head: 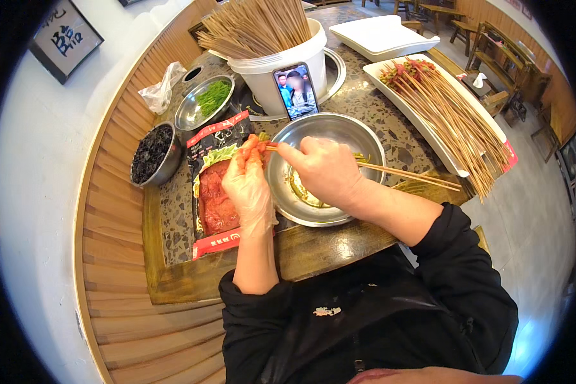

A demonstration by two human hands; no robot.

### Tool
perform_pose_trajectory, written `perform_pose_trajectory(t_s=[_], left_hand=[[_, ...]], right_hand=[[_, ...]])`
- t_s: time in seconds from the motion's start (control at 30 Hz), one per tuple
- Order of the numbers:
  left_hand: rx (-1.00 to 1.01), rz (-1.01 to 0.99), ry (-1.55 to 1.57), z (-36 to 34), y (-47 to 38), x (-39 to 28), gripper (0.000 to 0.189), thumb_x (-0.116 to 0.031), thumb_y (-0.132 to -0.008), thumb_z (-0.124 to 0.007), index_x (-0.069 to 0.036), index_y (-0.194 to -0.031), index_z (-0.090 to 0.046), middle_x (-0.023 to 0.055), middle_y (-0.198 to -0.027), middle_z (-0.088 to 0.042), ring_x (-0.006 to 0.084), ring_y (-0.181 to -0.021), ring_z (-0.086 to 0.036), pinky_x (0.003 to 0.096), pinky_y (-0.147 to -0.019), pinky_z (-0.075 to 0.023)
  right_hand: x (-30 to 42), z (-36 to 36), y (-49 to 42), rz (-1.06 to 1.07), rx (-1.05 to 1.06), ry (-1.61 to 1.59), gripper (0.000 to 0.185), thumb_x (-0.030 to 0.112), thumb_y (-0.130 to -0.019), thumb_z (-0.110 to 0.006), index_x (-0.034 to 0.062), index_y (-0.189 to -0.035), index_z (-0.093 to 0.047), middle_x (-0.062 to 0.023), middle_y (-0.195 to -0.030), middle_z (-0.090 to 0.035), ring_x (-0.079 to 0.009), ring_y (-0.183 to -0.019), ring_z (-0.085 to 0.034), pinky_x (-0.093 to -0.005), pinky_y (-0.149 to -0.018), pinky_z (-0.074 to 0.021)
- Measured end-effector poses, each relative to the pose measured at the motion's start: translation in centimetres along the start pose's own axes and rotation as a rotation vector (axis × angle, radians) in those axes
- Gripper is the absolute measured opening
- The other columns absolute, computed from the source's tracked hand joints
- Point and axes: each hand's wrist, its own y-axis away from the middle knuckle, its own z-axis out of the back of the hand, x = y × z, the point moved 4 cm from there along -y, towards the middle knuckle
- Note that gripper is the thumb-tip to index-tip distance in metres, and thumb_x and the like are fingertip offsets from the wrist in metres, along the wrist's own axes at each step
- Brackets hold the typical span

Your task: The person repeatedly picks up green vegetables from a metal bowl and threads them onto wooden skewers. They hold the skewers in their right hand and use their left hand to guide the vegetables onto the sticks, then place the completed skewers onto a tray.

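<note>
My left hand [249,187], in a clear plastic glove, pinches a piece of red meat [268,144] with a bit of green at its end. It is above a printed packet of red meat slices [218,201]. Bare, my right hand [324,168] grips thin wooden skewers [408,175], whose tips reach the meat in my left fingers. The free ends point right, past the bowl's rim. Beneath my right hand stands a steel bowl [360,129] with liquid and a few green pieces in it; the hand hides part of its inside.
Behind the bowl, a phone [295,91] leans on a white bucket [264,77] of wooden skewers. At left are a bowl of dark shredded food [156,151], a dish of greens [213,98] and a plastic bag [163,89]. A white tray [453,161] at right holds loaded skewers, beside a white dish [379,36].
</note>
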Motion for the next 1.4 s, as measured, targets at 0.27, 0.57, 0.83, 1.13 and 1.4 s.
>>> perform_pose_trajectory(t_s=[0.27,0.57,0.83,1.13,1.4], left_hand=[[0.118,-0.088,-0.146,-0.6,0.1,-0.4,0.039,0.001,-0.092,-0.054,0.007,-0.130,-0.046,0.0126,-0.113,-0.060,0.0164,-0.101,-0.058,0.0266,-0.090,-0.0463],[0.124,-0.273,-0.314,-0.5,0.3,-0.5,0.036,0.009,-0.090,-0.048,0.009,-0.125,-0.052,0.0132,-0.108,-0.064,0.0162,-0.097,-0.060,0.0282,-0.087,-0.0483],[0.149,-0.414,-0.558,-0.2,0.3,-1.0,0.039,0.012,-0.083,-0.045,0.006,-0.121,-0.056,0.0176,-0.104,-0.066,0.0239,-0.092,-0.065,0.0320,-0.083,-0.0497],[0.187,-0.394,-0.512,-0.8,0.6,-0.9,0.039,0.012,-0.087,-0.041,0.007,-0.124,-0.053,0.0148,-0.109,-0.062,0.0204,-0.098,-0.061,0.0310,-0.088,-0.0493],[0.235,-0.223,-0.161,-1.3,1.0,-1.3,0.057,0.006,-0.089,-0.050,0.000,-0.142,-0.032,0.0139,-0.117,-0.057,0.0198,-0.108,-0.056,0.0294,-0.094,-0.0442]], right_hand=[[-0.8,0.0,-0.3,-0.048,-0.002,-0.142,0.028,0.010,-0.073,-0.060,0.0139,-0.101,-0.061,-0.0084,-0.069,-0.056,-0.0275,-0.060,-0.062,-0.0391,-0.049,-0.0497],[-0.8,0.0,-0.1,-0.052,0.014,-0.143,0.029,0.009,-0.077,-0.059,0.0171,-0.105,-0.064,-0.0059,-0.068,-0.054,-0.0257,-0.060,-0.061,-0.0379,-0.049,-0.0487],[-0.7,0.1,-0.1,-0.041,0.010,-0.241,0.029,0.009,-0.078,-0.059,0.0152,-0.106,-0.064,-0.0080,-0.067,-0.054,-0.0280,-0.059,-0.060,-0.0394,-0.051,-0.0490],[-0.5,0.0,-0.2,-0.036,-0.013,-0.201,0.030,0.008,-0.077,-0.059,0.0145,-0.106,-0.064,-0.0078,-0.067,-0.055,-0.0275,-0.060,-0.060,-0.0386,-0.052,-0.0494],[-0.6,0.7,-0.3,-0.022,-0.116,-0.100,0.031,0.007,-0.074,-0.060,0.0145,-0.104,-0.064,-0.0034,-0.068,-0.053,-0.0217,-0.062,-0.059,-0.0336,-0.050,-0.0487]])
